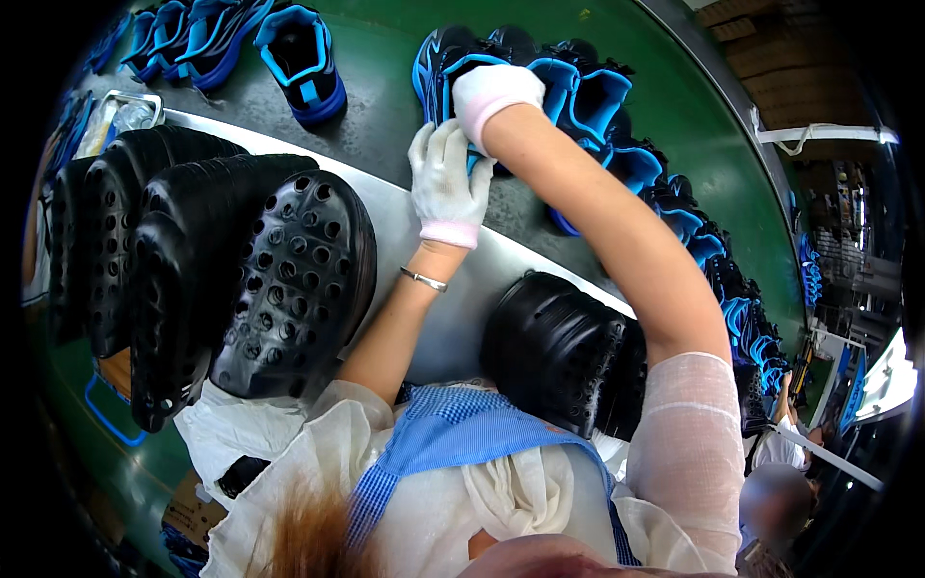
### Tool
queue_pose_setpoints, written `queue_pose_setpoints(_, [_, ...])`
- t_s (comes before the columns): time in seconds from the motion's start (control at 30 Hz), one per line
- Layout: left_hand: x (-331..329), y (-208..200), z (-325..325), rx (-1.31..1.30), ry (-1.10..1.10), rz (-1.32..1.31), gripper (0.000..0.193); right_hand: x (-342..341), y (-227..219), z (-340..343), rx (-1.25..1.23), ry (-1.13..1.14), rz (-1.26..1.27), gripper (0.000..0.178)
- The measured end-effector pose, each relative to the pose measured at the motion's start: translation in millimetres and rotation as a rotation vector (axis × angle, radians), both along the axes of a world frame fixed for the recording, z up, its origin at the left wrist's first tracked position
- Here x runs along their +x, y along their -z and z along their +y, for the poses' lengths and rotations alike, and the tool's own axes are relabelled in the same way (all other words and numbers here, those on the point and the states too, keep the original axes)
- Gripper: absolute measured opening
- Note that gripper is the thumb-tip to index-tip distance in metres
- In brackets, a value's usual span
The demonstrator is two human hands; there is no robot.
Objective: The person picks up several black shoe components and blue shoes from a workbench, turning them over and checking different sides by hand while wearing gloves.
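Observation:
My left hand [449, 183], in a white glove with a pink cuff, is at the near end of a black and blue sneaker [436, 69]. A bit of bright blue trim shows between its thumb and fingers, which close on the shoe. My right hand [495, 94], gloved the same way, reaches across and curls down over the sneaker's collar. Its fingertips are hidden by the back of the glove. Beside it, more sneakers [595, 101] with bright blue linings stand close together on the green belt [376, 29].
Large black perforated moulded pieces [299, 279] stand in a row at left. More black pieces [554, 342] lie near my right side. A single sneaker [302, 67] and others sit at upper left. Sneakers line the belt down the right, where another person [785, 443] works.

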State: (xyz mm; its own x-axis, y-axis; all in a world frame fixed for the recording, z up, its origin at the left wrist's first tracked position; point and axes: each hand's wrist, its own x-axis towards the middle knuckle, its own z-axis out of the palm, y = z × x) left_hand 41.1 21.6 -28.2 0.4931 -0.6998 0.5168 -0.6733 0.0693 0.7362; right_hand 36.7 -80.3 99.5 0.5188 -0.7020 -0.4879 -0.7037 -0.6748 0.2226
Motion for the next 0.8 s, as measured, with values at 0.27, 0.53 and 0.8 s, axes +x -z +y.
queue_pose_setpoints(0.27, [2, -1, -4, 0.024, -0.013, -0.051, 0.043, 5, 39, -21, -0.159, -0.032, -0.188, 0.019])
queue_pose_setpoints(0.53, [10, 4, -2, -0.001, -0.030, -0.027, 0.043, 12, 21, -12, -0.115, -0.092, -0.141, 0.020])
queue_pose_setpoints(0.8, [22, 3, -19, 0.053, -0.134, -0.007, 0.048, 5, 28, -36, -0.136, -0.036, -0.285, 0.022])
